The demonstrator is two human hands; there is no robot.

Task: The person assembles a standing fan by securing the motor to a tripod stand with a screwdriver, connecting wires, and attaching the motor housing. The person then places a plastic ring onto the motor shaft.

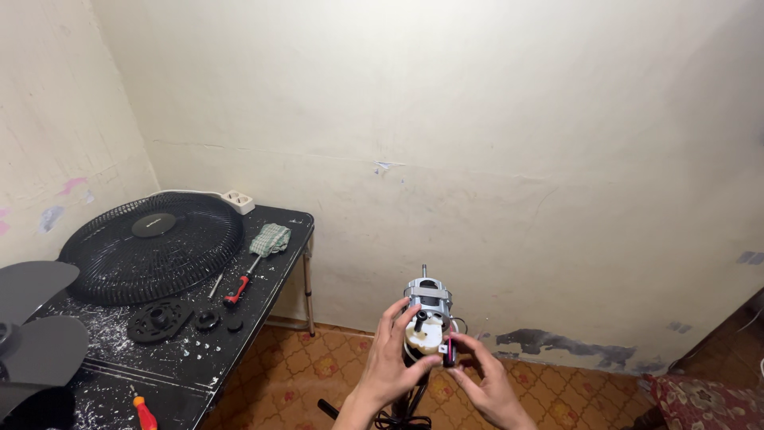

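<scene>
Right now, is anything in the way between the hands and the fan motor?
No, nothing visible is. The left hand already grips the fan motor, and the right hand touches its lower side with its fingertips. The table with the fan grille stands apart, off to the left.

The round plastic fan grille on the left is showing black. The flat table under it is looking black with white specks all over. The small folded cloth far on it is showing green and white checks. The long screwdriver is showing a red and black handle. The metal fan motor near the middle is looking silver and cream. The tiled floor is showing orange and yellow flower shapes.
</scene>
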